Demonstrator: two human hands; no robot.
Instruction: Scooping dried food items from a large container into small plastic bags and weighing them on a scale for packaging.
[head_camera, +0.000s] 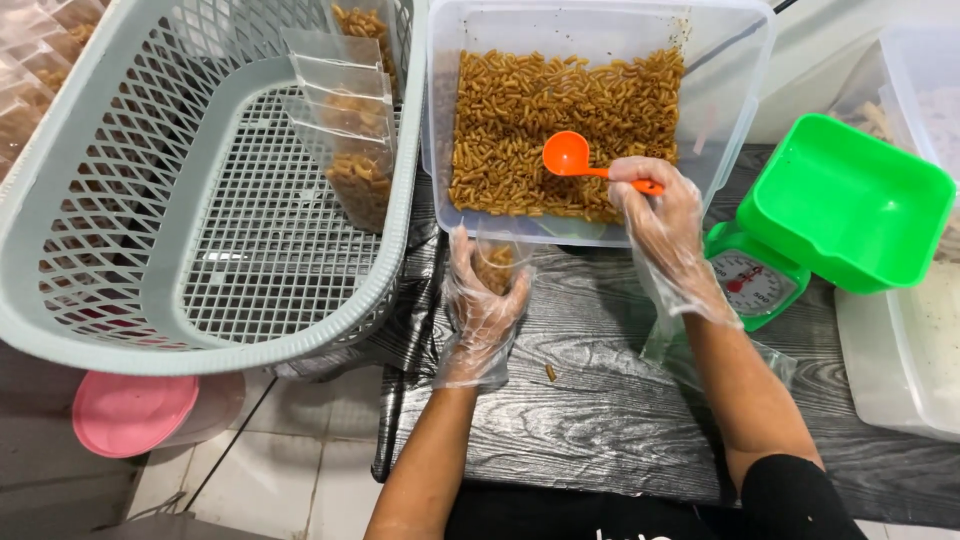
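Note:
My left hand (482, 305), in a thin clear plastic glove, grips a small clear pouch (497, 262) partly filled with brown macaroni snack, held upright just below the clear plastic tub (745, 75). The tub holds a thick layer of the same brown macaroni (520, 120). My right hand (665, 215), also gloved, holds an orange plastic scoop (570, 156) by its handle; the empty bowl of the scoop hovers over the macaroni in the tub.
A pale green mesh laundry basket (90, 330) at left holds several filled clear pouches (352, 150). A green kitchen scale (845, 205) with a square tray stands at right, white tubs (900, 360) beside it. A pink lid (133, 410) lies on the floor. One macaroni piece (550, 373) lies on the dark table.

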